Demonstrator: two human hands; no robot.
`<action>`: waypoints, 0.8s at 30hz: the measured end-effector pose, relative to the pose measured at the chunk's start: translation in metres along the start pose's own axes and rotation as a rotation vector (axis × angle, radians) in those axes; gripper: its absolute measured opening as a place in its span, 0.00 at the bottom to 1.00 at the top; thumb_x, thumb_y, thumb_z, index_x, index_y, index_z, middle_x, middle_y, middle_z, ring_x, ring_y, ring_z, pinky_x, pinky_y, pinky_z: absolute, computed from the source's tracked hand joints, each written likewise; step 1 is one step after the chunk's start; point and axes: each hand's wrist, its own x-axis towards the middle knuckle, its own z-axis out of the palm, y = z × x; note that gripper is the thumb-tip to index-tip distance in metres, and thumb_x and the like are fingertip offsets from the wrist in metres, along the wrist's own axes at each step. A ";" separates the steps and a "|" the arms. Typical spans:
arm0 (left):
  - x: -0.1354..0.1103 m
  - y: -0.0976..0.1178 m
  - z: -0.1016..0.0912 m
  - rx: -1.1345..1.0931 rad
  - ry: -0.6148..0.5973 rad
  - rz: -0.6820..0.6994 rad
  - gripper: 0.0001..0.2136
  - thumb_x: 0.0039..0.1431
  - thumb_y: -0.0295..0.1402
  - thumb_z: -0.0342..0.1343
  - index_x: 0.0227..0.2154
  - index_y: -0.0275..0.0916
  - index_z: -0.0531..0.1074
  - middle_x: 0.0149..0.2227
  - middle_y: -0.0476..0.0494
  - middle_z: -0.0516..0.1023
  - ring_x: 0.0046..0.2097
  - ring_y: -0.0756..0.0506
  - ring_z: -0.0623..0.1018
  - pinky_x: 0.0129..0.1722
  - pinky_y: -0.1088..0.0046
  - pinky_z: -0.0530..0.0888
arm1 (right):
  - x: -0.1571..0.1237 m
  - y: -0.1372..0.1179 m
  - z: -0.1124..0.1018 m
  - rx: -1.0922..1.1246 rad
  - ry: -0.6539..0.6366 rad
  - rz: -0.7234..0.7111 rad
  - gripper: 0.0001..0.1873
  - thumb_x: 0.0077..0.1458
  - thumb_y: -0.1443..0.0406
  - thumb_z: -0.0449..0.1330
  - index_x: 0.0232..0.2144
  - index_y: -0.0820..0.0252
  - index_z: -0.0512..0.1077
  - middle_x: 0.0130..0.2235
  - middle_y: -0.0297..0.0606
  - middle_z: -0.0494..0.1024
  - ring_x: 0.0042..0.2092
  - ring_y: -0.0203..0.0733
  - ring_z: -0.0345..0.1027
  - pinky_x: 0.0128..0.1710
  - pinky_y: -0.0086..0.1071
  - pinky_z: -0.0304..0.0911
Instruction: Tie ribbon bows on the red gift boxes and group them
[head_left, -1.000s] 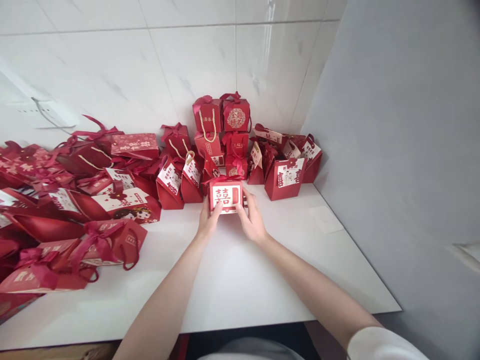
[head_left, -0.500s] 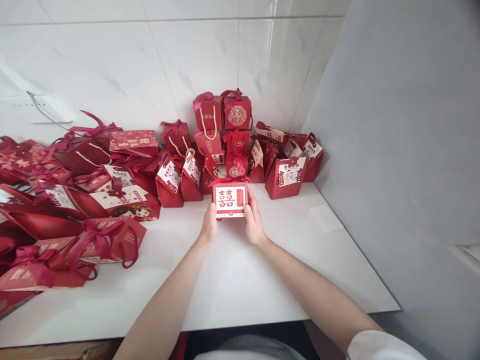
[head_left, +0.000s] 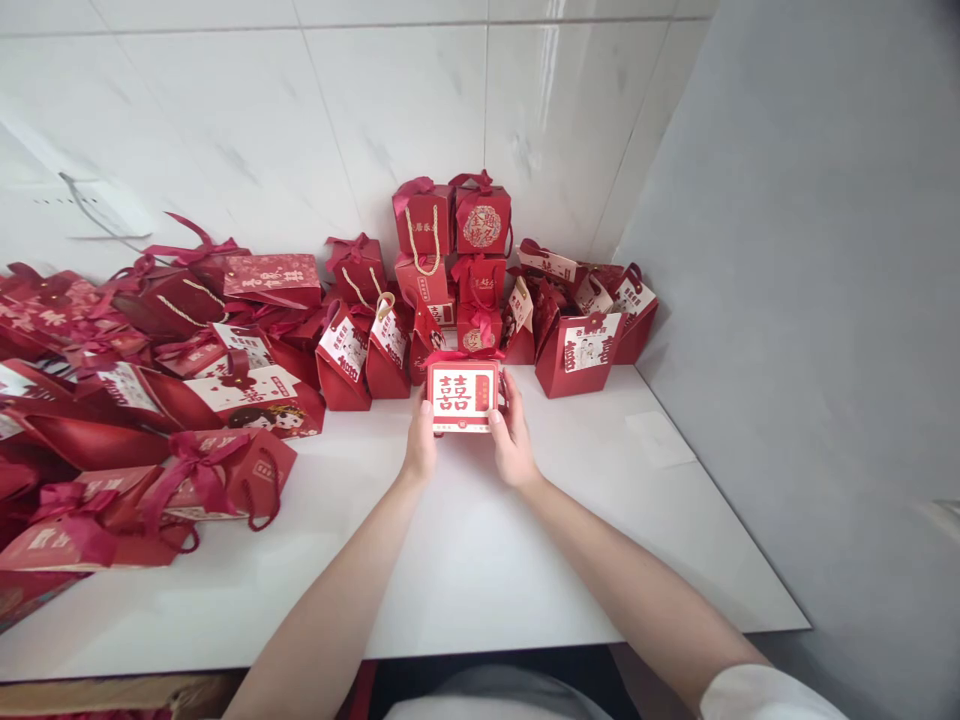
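Observation:
Between both hands is a red gift box [head_left: 463, 398] with a white front panel and large red characters. My left hand [head_left: 421, 442] grips its left side, thumb on the front edge. On the other side my right hand [head_left: 514, 440] holds it, thumb near the lower right corner. A red ribbon [head_left: 463, 356] lies along the box's top. Just behind stand stacked red boxes, among them one with a round gold emblem [head_left: 482, 224] and one with a cord handle [head_left: 424, 222]. The fingers behind the box are partly hidden.
Many red boxes with ribbons [head_left: 202, 475] are heaped on the left of the white table [head_left: 465, 560]. Pointed boxes with white tags [head_left: 589, 350] stand at the back right. A tiled wall [head_left: 405, 100] rises behind, a grey panel [head_left: 810, 300] on the right.
The view has shifted slightly. Both hands still hold the gift box in front of the stack, with little visible movement.

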 end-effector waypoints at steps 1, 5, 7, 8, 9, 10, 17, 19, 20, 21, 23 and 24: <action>-0.001 0.002 0.001 -0.057 0.010 0.000 0.31 0.63 0.57 0.42 0.63 0.43 0.56 0.59 0.36 0.71 0.50 0.38 0.77 0.41 0.64 0.77 | 0.000 0.000 0.001 0.016 0.001 0.024 0.38 0.63 0.49 0.53 0.69 0.47 0.45 0.69 0.41 0.54 0.67 0.51 0.55 0.64 0.48 0.57; -0.007 0.009 0.006 -0.077 0.065 0.046 0.29 0.65 0.53 0.46 0.65 0.50 0.50 0.62 0.38 0.67 0.54 0.39 0.76 0.43 0.65 0.79 | 0.000 -0.002 0.003 0.019 0.016 0.073 0.49 0.58 0.49 0.60 0.70 0.46 0.36 0.70 0.46 0.51 0.65 0.54 0.58 0.60 0.50 0.63; -0.010 0.012 0.008 -0.008 0.067 0.091 0.27 0.65 0.52 0.46 0.63 0.48 0.54 0.62 0.37 0.67 0.55 0.38 0.75 0.45 0.64 0.78 | 0.000 -0.004 0.003 -0.016 0.033 0.023 0.53 0.54 0.50 0.64 0.70 0.46 0.36 0.70 0.47 0.49 0.65 0.55 0.57 0.59 0.51 0.62; -0.011 0.013 0.008 0.005 0.042 0.122 0.28 0.65 0.53 0.45 0.63 0.47 0.55 0.62 0.37 0.66 0.57 0.38 0.74 0.47 0.63 0.78 | 0.000 -0.005 0.003 -0.041 0.041 -0.009 0.54 0.53 0.50 0.66 0.70 0.46 0.36 0.70 0.48 0.49 0.66 0.55 0.56 0.60 0.51 0.62; -0.011 0.013 0.009 0.002 0.007 0.164 0.29 0.65 0.54 0.45 0.64 0.47 0.54 0.63 0.36 0.64 0.59 0.37 0.72 0.50 0.62 0.77 | -0.001 -0.006 0.003 -0.069 0.048 -0.038 0.56 0.52 0.51 0.67 0.70 0.46 0.36 0.70 0.48 0.49 0.66 0.56 0.55 0.60 0.52 0.61; -0.011 0.013 0.009 -0.006 -0.035 0.212 0.32 0.64 0.54 0.47 0.65 0.47 0.51 0.65 0.36 0.62 0.61 0.37 0.70 0.52 0.62 0.76 | -0.003 -0.007 0.003 -0.101 0.051 -0.064 0.57 0.51 0.51 0.68 0.70 0.46 0.36 0.70 0.48 0.49 0.67 0.56 0.54 0.61 0.52 0.60; 0.001 0.010 -0.001 0.021 -0.087 0.258 0.56 0.47 0.51 0.66 0.68 0.48 0.32 0.71 0.36 0.47 0.68 0.37 0.60 0.62 0.62 0.66 | -0.003 -0.022 -0.003 -0.197 -0.041 -0.177 0.38 0.65 0.54 0.54 0.69 0.41 0.39 0.68 0.41 0.56 0.66 0.54 0.57 0.64 0.53 0.55; 0.005 0.009 -0.004 -0.115 -0.035 0.082 0.47 0.48 0.53 0.63 0.67 0.46 0.46 0.68 0.36 0.56 0.63 0.37 0.68 0.56 0.62 0.72 | 0.002 -0.041 -0.007 -0.264 0.035 -0.203 0.32 0.65 0.56 0.54 0.67 0.40 0.49 0.67 0.41 0.59 0.63 0.53 0.60 0.61 0.52 0.58; 0.007 0.009 -0.005 -0.190 -0.010 -0.019 0.42 0.48 0.55 0.61 0.63 0.44 0.54 0.65 0.35 0.63 0.59 0.36 0.72 0.51 0.62 0.75 | 0.003 -0.055 -0.010 -0.316 0.104 -0.239 0.28 0.64 0.57 0.56 0.64 0.42 0.57 0.66 0.42 0.59 0.62 0.54 0.61 0.60 0.52 0.60; 0.007 0.008 -0.005 -0.256 0.009 -0.106 0.38 0.49 0.57 0.58 0.59 0.41 0.60 0.60 0.33 0.69 0.53 0.36 0.76 0.45 0.62 0.76 | 0.002 -0.072 -0.014 -0.365 0.185 -0.284 0.23 0.62 0.58 0.58 0.59 0.44 0.65 0.64 0.43 0.60 0.63 0.54 0.59 0.58 0.51 0.61; 0.008 0.008 -0.005 -0.330 0.030 -0.198 0.35 0.50 0.61 0.53 0.50 0.36 0.67 0.47 0.33 0.78 0.41 0.38 0.80 0.37 0.64 0.76 | -0.009 -0.111 -0.024 -0.363 0.163 -0.339 0.11 0.62 0.61 0.59 0.47 0.47 0.75 0.53 0.42 0.71 0.54 0.50 0.68 0.53 0.48 0.66; 0.008 0.008 -0.005 -0.337 0.038 -0.208 0.34 0.50 0.61 0.51 0.48 0.35 0.68 0.42 0.34 0.79 0.37 0.39 0.79 0.34 0.64 0.75 | -0.020 -0.131 -0.031 -0.319 0.009 -0.362 0.08 0.62 0.63 0.59 0.42 0.47 0.77 0.45 0.39 0.75 0.47 0.45 0.72 0.48 0.44 0.69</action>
